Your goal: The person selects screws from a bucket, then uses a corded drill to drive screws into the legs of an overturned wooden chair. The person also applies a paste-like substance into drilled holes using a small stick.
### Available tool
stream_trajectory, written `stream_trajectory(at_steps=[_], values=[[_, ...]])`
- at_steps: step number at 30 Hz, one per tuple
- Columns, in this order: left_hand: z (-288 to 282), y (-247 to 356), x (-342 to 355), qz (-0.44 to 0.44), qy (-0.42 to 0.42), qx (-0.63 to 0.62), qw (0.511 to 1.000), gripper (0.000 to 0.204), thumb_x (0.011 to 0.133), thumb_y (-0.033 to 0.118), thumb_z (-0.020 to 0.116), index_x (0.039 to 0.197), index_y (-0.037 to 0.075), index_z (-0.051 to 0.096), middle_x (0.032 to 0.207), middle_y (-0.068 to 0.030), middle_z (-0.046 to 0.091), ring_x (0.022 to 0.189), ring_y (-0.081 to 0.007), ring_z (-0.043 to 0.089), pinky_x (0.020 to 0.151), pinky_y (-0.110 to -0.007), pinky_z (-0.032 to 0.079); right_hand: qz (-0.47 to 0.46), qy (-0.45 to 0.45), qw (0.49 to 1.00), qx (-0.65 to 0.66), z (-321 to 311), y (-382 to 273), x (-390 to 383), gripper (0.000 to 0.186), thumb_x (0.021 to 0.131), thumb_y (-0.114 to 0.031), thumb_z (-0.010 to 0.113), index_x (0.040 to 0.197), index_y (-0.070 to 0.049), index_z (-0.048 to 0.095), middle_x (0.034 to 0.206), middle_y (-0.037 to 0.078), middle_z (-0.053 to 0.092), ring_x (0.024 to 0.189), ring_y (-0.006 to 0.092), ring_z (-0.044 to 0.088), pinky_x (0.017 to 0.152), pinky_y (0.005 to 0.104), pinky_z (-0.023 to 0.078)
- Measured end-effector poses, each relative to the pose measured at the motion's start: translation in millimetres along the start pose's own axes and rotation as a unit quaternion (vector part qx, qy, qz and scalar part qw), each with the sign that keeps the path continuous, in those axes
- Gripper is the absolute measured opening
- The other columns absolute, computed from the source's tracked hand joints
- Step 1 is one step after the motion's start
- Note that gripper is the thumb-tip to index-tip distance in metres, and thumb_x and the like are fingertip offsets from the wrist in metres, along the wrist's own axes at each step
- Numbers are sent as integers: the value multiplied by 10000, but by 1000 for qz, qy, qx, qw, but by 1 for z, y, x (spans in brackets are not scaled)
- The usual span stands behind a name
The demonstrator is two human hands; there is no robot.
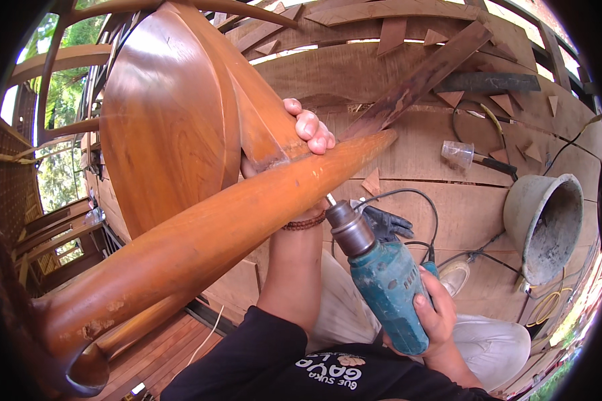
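My right hand (437,311) is wrapped round the body of a teal power drill (388,287). The drill's bit (330,199) points up at the side of a round, varnished wooden rail (207,210); whether it touches the wood I cannot tell. My left hand (309,128) reaches behind this rail, its fingers curled over the edge of a flat wooden brace (264,123) where the two pieces meet. The rail hides my palm. A broad, glossy curved wooden panel (164,113) adjoins the brace on the left.
Wood offcuts (505,103) and a dark plank (421,80) lie on the boards. A grey bucket (545,227) is tipped over at the right, close to a clear plastic cup (458,154). Dark gloves (384,220) and black cables (481,257) lie by the drill.
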State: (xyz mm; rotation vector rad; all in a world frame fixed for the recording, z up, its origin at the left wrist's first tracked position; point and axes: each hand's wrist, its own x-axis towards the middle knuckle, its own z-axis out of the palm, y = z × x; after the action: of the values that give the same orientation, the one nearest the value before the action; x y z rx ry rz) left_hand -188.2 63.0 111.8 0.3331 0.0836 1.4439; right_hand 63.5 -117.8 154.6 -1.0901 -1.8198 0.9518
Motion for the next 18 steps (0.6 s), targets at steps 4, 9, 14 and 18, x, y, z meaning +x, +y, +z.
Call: stream_trajectory(at_steps=[4, 9, 14, 18], values=[[-8, 0, 4, -2, -21, 0, 1000, 548, 956, 410, 522, 1265, -40, 480, 998, -175, 600, 893, -298, 628, 858, -392, 476, 4, 5, 1000, -12, 0, -3, 0, 801, 766, -406, 798, 1405, -122, 406, 1161, 342, 579, 977, 467, 661, 781, 486, 567], [0, 0, 7, -2, -10, -6, 1000, 552, 966, 392, 504, 1279, -62, 470, 1004, -207, 586, 884, -323, 608, 855, -412, 476, -13, -4, 998, -67, 0, 2, 0, 793, 779, -400, 792, 1408, -114, 402, 1175, 347, 576, 982, 468, 659, 799, 498, 560], [0, -3, 1, 39, -6, 29, 999, 604, 990, 422, 426, 1308, -91, 450, 999, -247, 580, 863, -367, 599, 830, -443, 485, 20, -15, 1000, -3, 1, 1, 1, 830, 794, -376, 785, 1449, -137, 334, 1168, 340, 584, 961, 451, 669, 795, 474, 558], [-4, -8, 3, 43, -34, 10, 998, 623, 997, 427, 385, 1333, -95, 438, 1009, -276, 583, 863, -397, 605, 818, -460, 494, -6, 0, 1000, 14, 5, 9, 4, 792, 840, -374, 719, 1459, -87, 316, 1125, 297, 623, 882, 393, 691, 747, 431, 563]])
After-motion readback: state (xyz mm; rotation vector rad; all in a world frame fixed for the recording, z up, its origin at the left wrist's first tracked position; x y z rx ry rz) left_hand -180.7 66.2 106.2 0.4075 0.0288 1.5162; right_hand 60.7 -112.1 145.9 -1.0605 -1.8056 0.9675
